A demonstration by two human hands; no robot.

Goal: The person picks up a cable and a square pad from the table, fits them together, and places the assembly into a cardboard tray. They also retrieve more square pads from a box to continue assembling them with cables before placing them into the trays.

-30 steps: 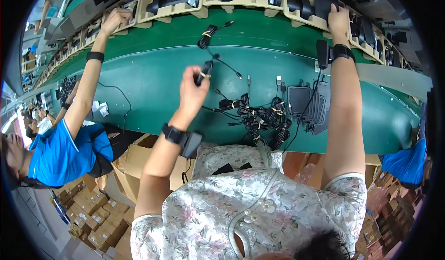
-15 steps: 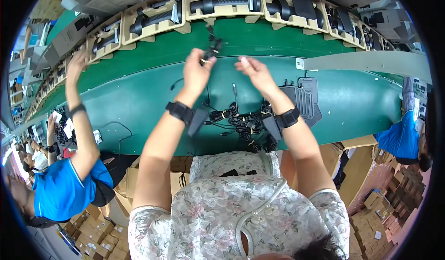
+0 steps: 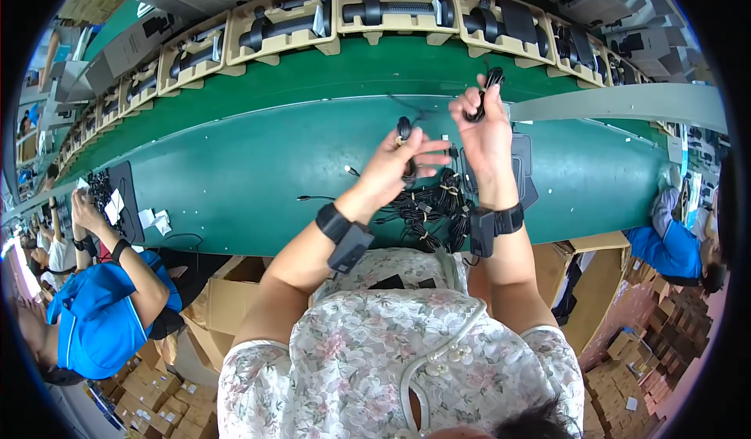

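My right hand (image 3: 486, 130) is raised over the far part of the green table, closed around a coiled black cable (image 3: 494, 79) that sticks up past the fingers. Lower and to its left, my left hand (image 3: 385, 169) pinches a second bundled black cable (image 3: 404, 129) between thumb and palm, its other fingers spread toward the right. Beneath and beside that hand lies a pile of tied black cables (image 3: 422, 212). Flat dark panels (image 3: 522, 156) lie just right of my right wrist, partly hidden by the arm.
Beyond the table, cardboard trays (image 3: 395, 26) holding black devices line a green belt (image 3: 368, 67). A grey metal rail (image 3: 618, 104) reaches in from the right. To the left, a co-worker in blue (image 3: 109, 314) handles items near white papers (image 3: 156, 220). Another person (image 3: 669, 243) is at the right.
My right hand, empty before, has moved right and outward and now grips a coiled cable. My left hand has come nearer and to the right. The trays have shifted slightly right.
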